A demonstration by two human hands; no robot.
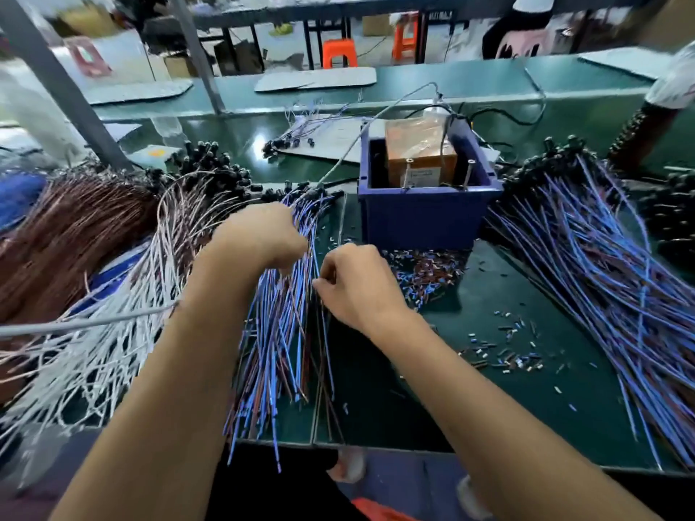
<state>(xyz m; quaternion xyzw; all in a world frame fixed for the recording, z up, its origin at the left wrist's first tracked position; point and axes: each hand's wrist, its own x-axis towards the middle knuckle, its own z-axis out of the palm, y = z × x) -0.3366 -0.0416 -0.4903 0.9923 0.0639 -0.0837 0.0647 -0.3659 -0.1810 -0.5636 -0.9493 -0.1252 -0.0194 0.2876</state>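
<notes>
Left of the box (425, 220), the left grip (259, 235) is clenching the wires (276, 332) to steady them while the right grip (357, 283) is pinching a few out

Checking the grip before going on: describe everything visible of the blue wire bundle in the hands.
The blue wire bundle is thin blue and reddish-brown leads, fanned across the green table, ends overhanging its near edge. Black parts cap the far ends. The left hand grips it near the top; the right hand pinches strands on its right.
</notes>
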